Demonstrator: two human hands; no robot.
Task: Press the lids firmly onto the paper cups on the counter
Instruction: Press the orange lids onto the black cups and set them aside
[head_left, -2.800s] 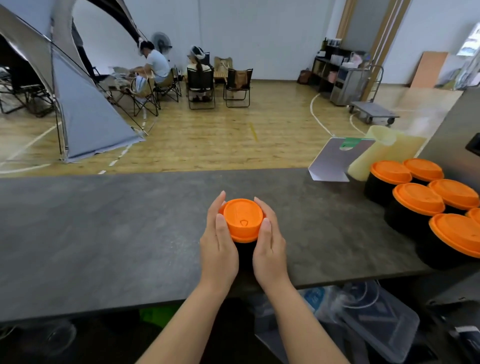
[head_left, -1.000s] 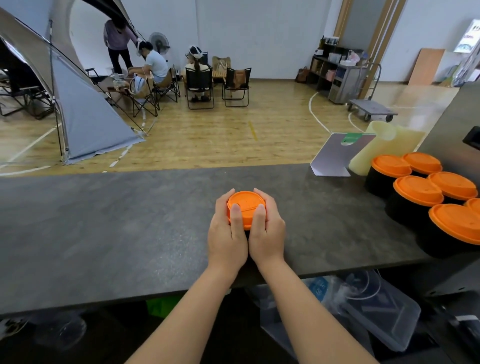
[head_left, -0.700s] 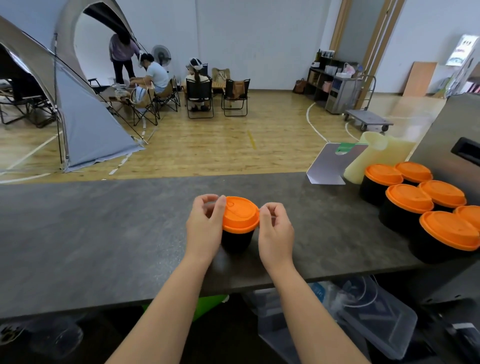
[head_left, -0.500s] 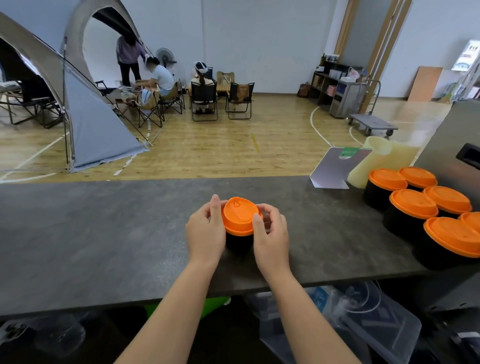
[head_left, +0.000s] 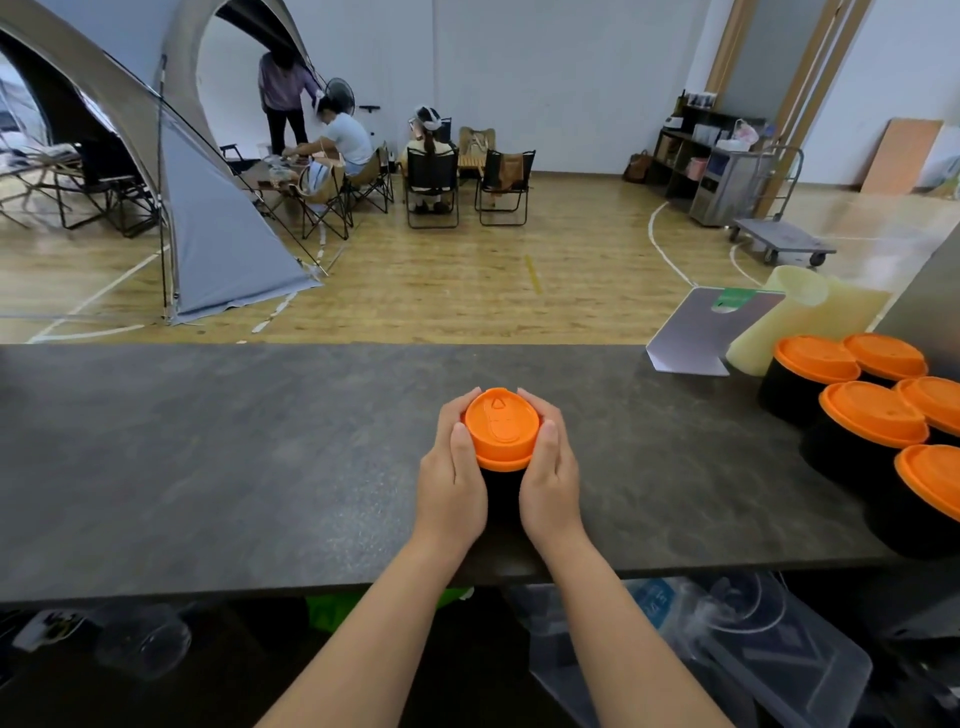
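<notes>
— Right, why are both hands cupped like that?
— So the left hand (head_left: 451, 483) and right hand (head_left: 551, 486) steady the black paper cup (head_left: 503, 493) near the dark stone worktop's (head_left: 208, 457) front edge, fingers curled round its round orange plastic lid (head_left: 500, 427) to seat the rim evenly.
— And the far right corner?
— Five lidded black cups (head_left: 810, 382), parked clear.

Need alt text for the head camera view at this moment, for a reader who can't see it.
Both hands, left hand and right hand, grip a black paper cup with an orange lid on a dark grey counter. Five more lidded cups cluster at the counter's right end.
</notes>
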